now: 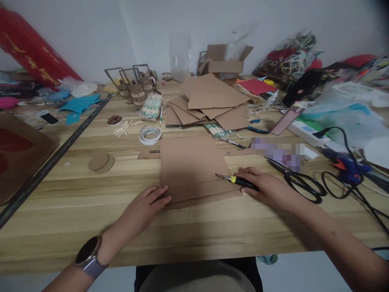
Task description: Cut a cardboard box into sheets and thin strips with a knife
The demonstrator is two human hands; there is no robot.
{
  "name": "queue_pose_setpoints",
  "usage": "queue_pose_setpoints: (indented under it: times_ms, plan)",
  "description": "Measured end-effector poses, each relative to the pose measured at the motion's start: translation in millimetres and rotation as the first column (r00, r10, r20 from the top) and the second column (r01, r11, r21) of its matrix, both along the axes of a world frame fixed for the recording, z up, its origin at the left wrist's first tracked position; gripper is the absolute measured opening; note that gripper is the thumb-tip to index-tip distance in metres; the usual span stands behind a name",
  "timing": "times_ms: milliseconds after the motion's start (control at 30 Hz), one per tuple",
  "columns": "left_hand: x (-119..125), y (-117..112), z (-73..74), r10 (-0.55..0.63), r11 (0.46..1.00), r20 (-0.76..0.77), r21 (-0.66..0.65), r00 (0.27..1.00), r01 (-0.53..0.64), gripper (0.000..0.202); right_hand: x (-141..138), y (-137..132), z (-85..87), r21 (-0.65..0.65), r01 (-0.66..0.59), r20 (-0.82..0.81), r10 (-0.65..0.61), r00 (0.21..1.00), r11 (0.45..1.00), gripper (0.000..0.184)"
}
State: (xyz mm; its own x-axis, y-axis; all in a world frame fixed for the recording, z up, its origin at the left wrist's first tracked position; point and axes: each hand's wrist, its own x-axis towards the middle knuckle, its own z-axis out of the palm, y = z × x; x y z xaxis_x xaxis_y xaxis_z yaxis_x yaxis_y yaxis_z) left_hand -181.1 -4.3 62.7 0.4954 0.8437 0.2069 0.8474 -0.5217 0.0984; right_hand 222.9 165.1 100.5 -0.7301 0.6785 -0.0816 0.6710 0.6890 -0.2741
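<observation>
A flat piece of brown cardboard lies on the wooden table before me, with a cut or scored line running across it near its front edge. My left hand rests at its front left corner, fingers stretched onto the board and nothing held. At the right side, my right hand is closed around a craft knife with a black handle and a yellow collar. Its blade points left over the cardboard; whether the tip touches is unclear. Part of the handle is hidden by my fingers.
Black-handled scissors and a blue glue gun with its cord lie to the right. Stacked cardboard sheets are behind. White tape rolls, cardboard discs and small woven lanterns stand left. A black strip crosses the table.
</observation>
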Motion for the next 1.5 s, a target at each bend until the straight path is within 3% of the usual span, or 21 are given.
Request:
queue_pose_setpoints:
  times_ms: [567,933,1100,1300,1400,1500]
  plan:
    - [-7,-5,-21.8,-0.014,0.992,-0.119,0.127,0.993,0.029,0.061,-6,-21,6.1,0.108,0.065,0.053,-0.071,0.996,0.992,0.041]
    - [-6,-5,-15.9,-0.017,0.986,-0.130,0.165,0.991,0.039,0.058,-5,-21,5.3,0.081,0.067,0.061,-0.072,0.996,0.995,0.043]
    - [-3,-3,-14.1,-0.026,0.982,-0.123,0.183,0.992,0.049,0.054,-3,-17,3.0,0.011,0.068,-0.027,-0.067,0.997,0.998,0.042]
    - [-1,-4,-5.8,0.005,0.997,-0.075,0.080,0.997,0.001,0.049,1,-15,-5.2,-0.013,0.072,-0.108,-0.073,0.991,0.997,0.041]
    - [1,-4,-5.2,0.006,0.997,-0.036,0.071,0.999,-0.004,0.042,0,-15,-3.1,-0.027,0.069,-0.111,-0.072,0.991,0.997,0.040]
    - [10,4,-3.3,-0.039,0.996,-0.089,0.081,0.995,0.046,0.033,-4,-16,2.6,-0.038,0.076,-0.090,-0.080,0.993,0.996,0.040]
